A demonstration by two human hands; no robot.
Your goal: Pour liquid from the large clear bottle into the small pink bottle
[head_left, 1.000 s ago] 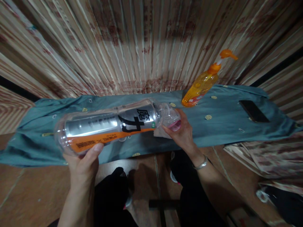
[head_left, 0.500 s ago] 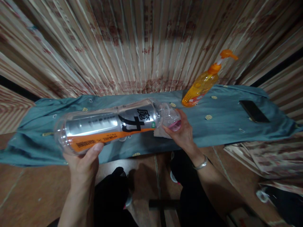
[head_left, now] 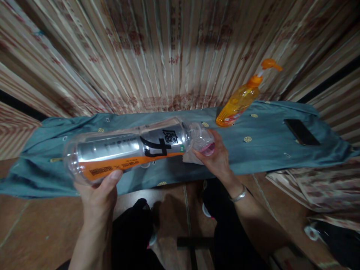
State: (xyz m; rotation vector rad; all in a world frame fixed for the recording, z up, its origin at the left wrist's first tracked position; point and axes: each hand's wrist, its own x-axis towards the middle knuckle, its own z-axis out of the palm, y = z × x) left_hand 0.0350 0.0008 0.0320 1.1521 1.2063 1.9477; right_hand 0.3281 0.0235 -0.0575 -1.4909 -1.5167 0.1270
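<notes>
A large clear plastic bottle (head_left: 126, 150) with a silver and orange label lies nearly level above the cloth, its neck to the right. My left hand (head_left: 98, 191) grips the base end from below, thumb on the label. At the neck, my right hand (head_left: 215, 153) is wrapped round a small clear cup (head_left: 207, 144) with pink liquid in it. The bottle's mouth is at or inside the cup; the exact contact is hard to make out. Something pale and flat (head_left: 191, 158) shows on the cloth beneath the neck.
A pump bottle of orange liquid (head_left: 239, 103) stands on the teal cloth (head_left: 270, 146) at the back right. Farther right lies a black phone (head_left: 302, 132). Behind hangs a striped curtain (head_left: 174, 56). My legs are below the table's front edge.
</notes>
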